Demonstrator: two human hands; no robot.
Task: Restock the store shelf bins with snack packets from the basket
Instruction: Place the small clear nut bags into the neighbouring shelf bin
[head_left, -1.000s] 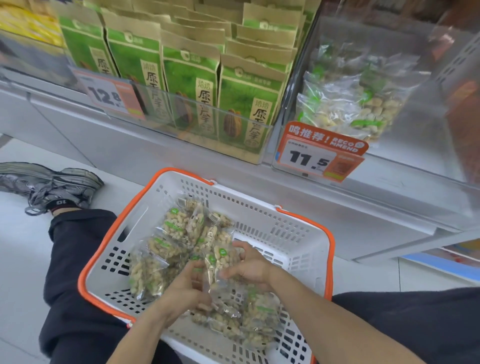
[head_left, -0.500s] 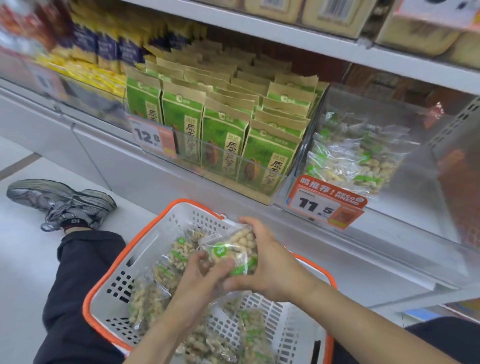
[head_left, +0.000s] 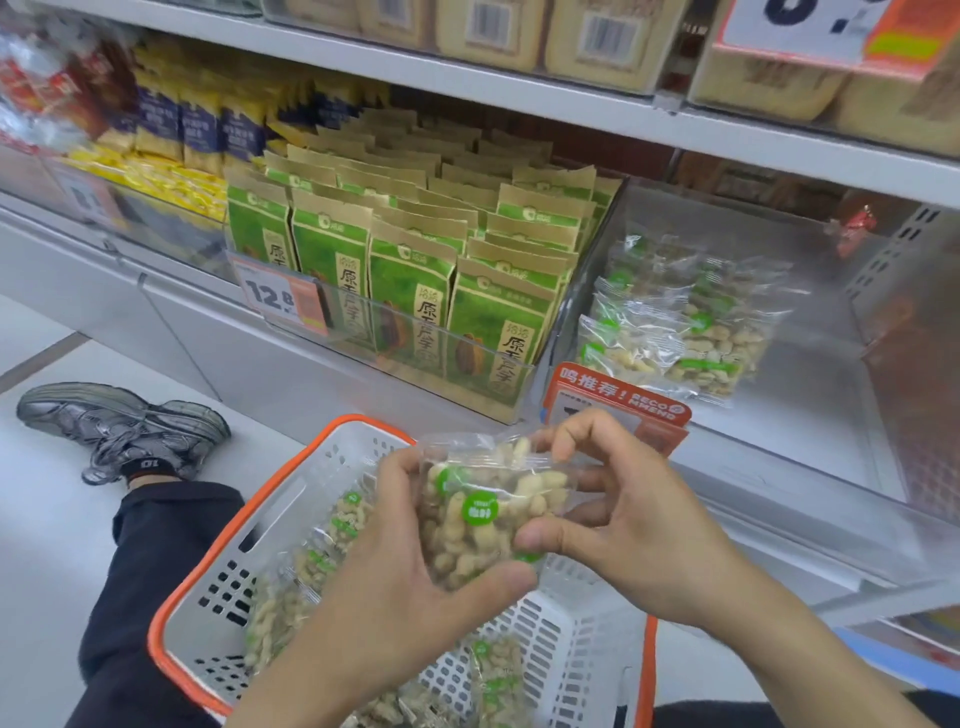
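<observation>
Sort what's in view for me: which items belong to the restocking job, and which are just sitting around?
Job:
- held peanut packets, gripped by left hand and right hand
- white basket with orange rim holding more packets
- clear shelf bin with matching peanut packets

Just there:
- green sunflower-seed bags
- 12.8 price tag
- yellow snack packs
- grey sneaker

Bright, even store light with soft shadows; glare whitens the clear bin (head_left: 810, 415) front, motion blur smears the packets (head_left: 47, 98) at upper left, and wide-angle distortion bends the shelf (head_left: 519, 88) edges.
</observation>
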